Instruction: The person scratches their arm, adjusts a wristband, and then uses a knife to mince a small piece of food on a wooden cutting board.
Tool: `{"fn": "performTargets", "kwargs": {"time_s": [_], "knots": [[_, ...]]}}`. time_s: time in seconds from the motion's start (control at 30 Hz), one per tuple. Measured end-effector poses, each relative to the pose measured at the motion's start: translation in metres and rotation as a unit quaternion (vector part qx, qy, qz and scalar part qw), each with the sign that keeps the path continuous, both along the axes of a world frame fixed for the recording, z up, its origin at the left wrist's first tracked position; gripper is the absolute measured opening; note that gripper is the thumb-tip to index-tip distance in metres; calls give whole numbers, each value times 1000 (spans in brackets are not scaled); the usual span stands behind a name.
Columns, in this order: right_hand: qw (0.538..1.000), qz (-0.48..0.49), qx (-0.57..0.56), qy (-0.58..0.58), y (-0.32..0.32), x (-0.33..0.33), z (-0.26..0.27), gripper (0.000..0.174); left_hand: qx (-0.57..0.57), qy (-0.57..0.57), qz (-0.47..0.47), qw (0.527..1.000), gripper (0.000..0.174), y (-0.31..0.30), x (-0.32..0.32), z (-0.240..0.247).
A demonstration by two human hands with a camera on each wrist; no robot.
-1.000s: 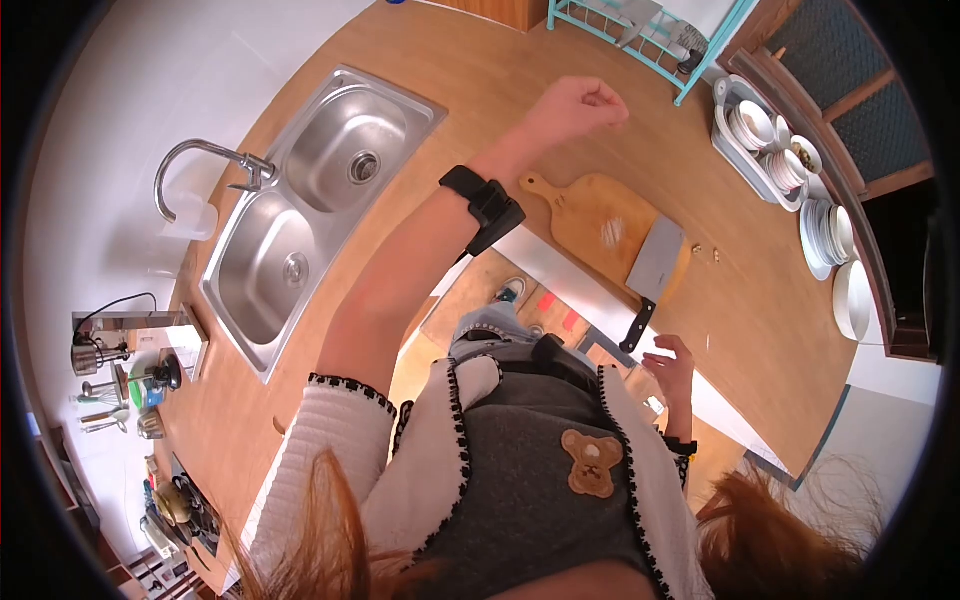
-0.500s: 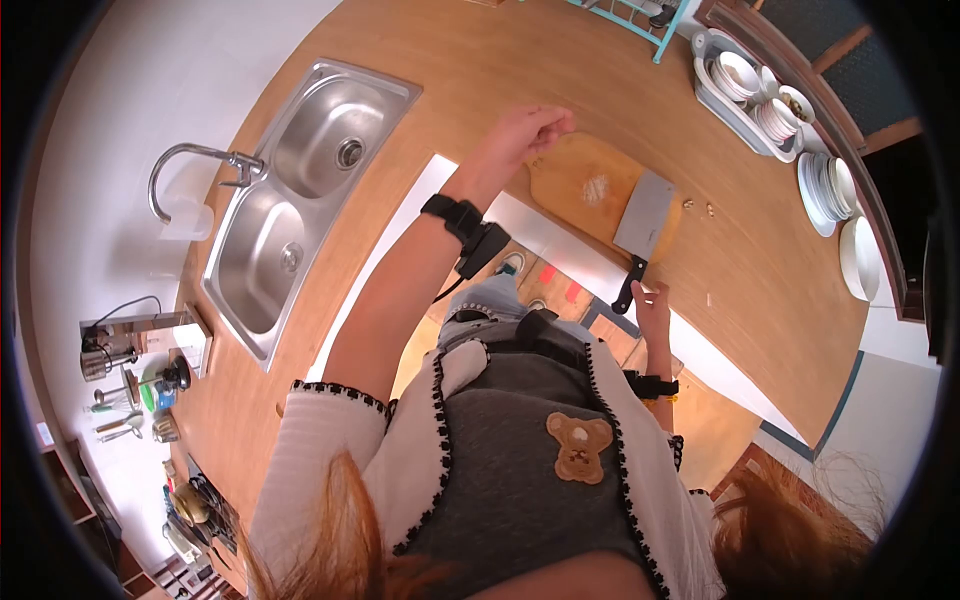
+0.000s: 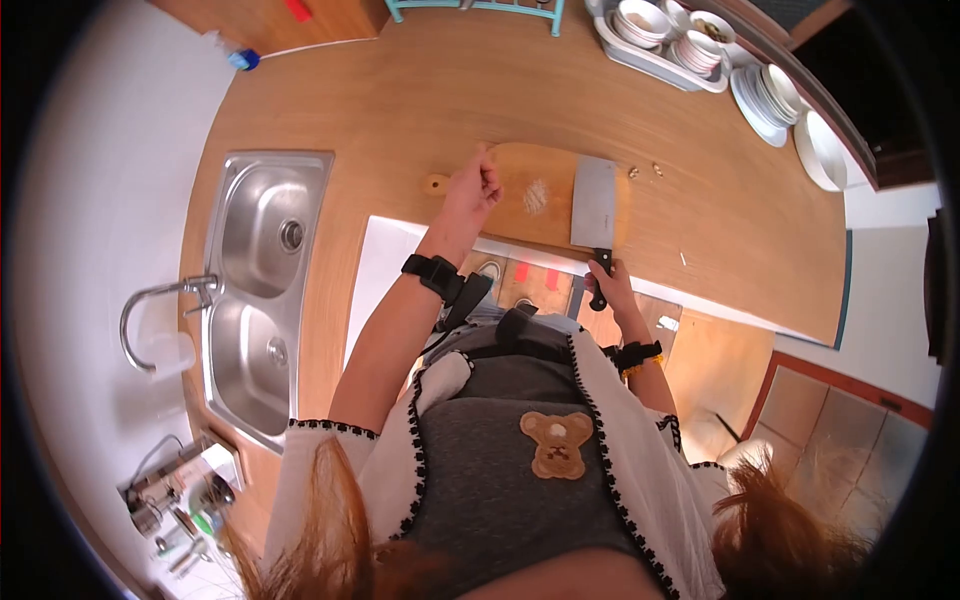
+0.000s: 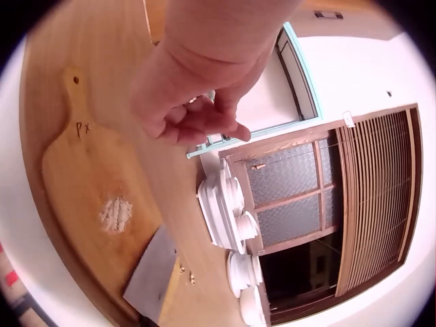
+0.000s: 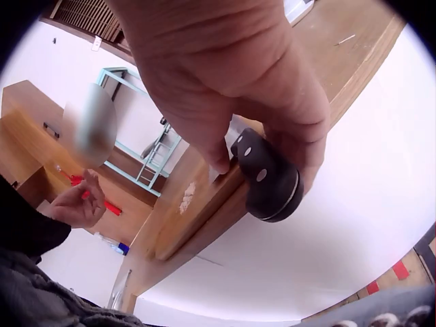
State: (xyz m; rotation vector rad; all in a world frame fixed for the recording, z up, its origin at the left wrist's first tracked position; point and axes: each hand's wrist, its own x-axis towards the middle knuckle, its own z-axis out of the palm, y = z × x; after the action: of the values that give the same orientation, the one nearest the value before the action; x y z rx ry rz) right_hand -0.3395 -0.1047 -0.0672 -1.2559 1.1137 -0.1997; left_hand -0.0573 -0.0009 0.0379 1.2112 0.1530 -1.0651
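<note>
My right hand (image 3: 622, 288) grips the black handle of a cleaver (image 3: 594, 200), whose broad blade lies flat across the right end of a wooden cutting board (image 3: 550, 162). In the right wrist view, thumb and fingers sit on either side of the riveted handle (image 5: 264, 180), which sticks out past the counter edge. Over the board's left end hovers my left hand (image 3: 474, 186), its fingers loosely curled with nothing visible in them. A small heap of pale chopped bits (image 3: 536, 196) lies mid-board, between my left hand and the blade.
Small pale pieces (image 3: 645, 171) lie right of the board on the wooden counter (image 3: 400, 110). A double steel sink (image 3: 265, 225) with a curved tap is on the left. At the back right stand a rack of bowls (image 3: 660, 65) and stacked plates (image 3: 760, 105).
My right hand has come up from beside the cleaver and taken hold of its handle. The left hand has drawn back from the far counter to the board. The head view has turned.
</note>
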Motion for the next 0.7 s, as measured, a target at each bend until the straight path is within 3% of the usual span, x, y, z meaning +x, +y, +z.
{"fn": "performTargets", "kwargs": {"time_s": [0.07, 0.17, 0.4, 0.6, 0.7], "knots": [[1000, -18, 7, 2, -1, 3, 0, 33, -16, 84, 29, 996, 26, -10, 4, -3], [999, -38, -2, 20, 3, 2, -1, 31, -106, 30, -52, 993, 29, -30, -9, 45], [995, -101, -7, 18, -2, -8, 7, 25, -147, -16, -157, 976, 28, -65, -48, 104], [984, -164, -29, 62, 8, -12, 4, 31, -167, -4, -196, 966, 23, -109, -82, 140], [985, -139, -61, 83, 5, -16, -6, 39, -207, 1, -197, 958, 20, -127, -100, 164]]}}
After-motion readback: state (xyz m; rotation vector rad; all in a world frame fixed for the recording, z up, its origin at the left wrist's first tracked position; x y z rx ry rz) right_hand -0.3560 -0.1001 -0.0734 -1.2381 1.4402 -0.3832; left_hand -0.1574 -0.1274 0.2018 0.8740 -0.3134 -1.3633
